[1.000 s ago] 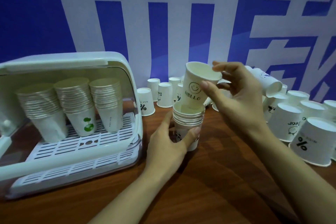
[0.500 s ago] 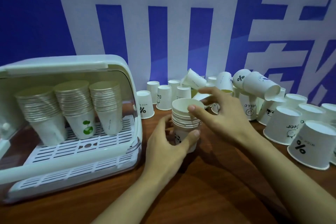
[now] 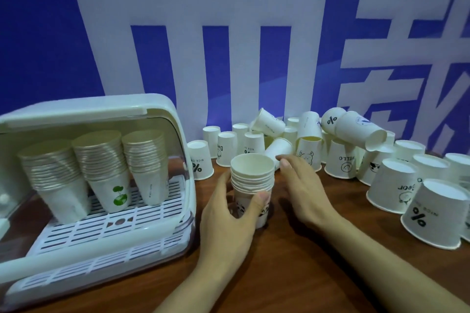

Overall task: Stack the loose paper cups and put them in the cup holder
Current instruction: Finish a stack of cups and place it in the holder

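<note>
An upright stack of white paper cups [image 3: 252, 178] stands on the wooden table in the middle. My left hand [image 3: 229, 216] grips its lower part, thumb across the front. My right hand [image 3: 302, 185] hovers just right of the stack, fingers straight, holding nothing; its fingertips reach toward a tipped cup [image 3: 278, 150]. Many loose white cups [image 3: 340, 157] stand upside down or lie tilted behind and to the right. The white cup holder [image 3: 162, 119] sits open at the left with three upside-down stacks [image 3: 101, 160] on its slatted rack.
A blue and white banner wall [image 3: 229, 46] rises right behind the cups. Large upside-down cups [image 3: 432, 213] crowd the table's right side. Bare wooden tabletop [image 3: 292, 274] lies in front of the stack, between my forearms.
My right hand set the HELLO cup into the stack, let go, and moved off to the right with fingers spread. My left hand kept hold of the stack.
</note>
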The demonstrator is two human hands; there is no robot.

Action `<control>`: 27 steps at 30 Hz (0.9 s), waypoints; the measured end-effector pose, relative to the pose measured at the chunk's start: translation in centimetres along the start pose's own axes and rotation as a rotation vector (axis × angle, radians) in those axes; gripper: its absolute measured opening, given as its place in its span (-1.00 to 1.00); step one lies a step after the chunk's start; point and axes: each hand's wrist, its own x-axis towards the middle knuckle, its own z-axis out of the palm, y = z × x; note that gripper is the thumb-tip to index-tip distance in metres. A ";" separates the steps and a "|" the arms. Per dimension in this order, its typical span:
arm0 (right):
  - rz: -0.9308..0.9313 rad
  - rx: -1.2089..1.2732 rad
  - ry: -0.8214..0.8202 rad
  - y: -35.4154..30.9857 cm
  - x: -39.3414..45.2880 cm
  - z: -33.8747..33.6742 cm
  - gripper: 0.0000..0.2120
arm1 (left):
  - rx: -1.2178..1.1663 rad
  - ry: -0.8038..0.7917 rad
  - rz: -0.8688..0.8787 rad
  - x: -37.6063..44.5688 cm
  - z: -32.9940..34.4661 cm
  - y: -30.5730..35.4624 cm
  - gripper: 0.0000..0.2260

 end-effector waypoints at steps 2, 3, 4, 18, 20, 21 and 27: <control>0.035 -0.283 -0.067 1.1 0.7 0.2 -0.35 | -0.010 0.003 0.008 0.0 0.1 0.0 -0.47; 0.028 -0.372 -0.126 1.4 1.1 0.4 -0.36 | -0.015 0.004 0.008 0.1 0.1 0.1 -0.50; -0.001 -0.443 -0.187 1.6 1.4 0.7 -0.39 | -0.022 0.005 0.009 0.1 0.1 0.2 -0.51; 0.041 -0.617 0.060 1.7 1.9 0.5 -0.31 | -0.080 -0.016 -0.029 0.2 -0.2 0.6 -0.49; 0.087 -0.569 0.150 1.7 2.1 0.5 -0.43 | -0.075 -0.015 -0.024 0.1 -0.2 0.4 -0.47; 0.119 -0.538 0.166 1.9 2.2 0.5 -0.52 | -0.075 -0.016 -0.031 0.0 -0.2 0.4 -0.45; 0.302 -0.335 0.122 2.6 2.4 -0.2 -0.42 | -0.057 -0.028 -0.042 0.2 -0.1 0.2 -0.27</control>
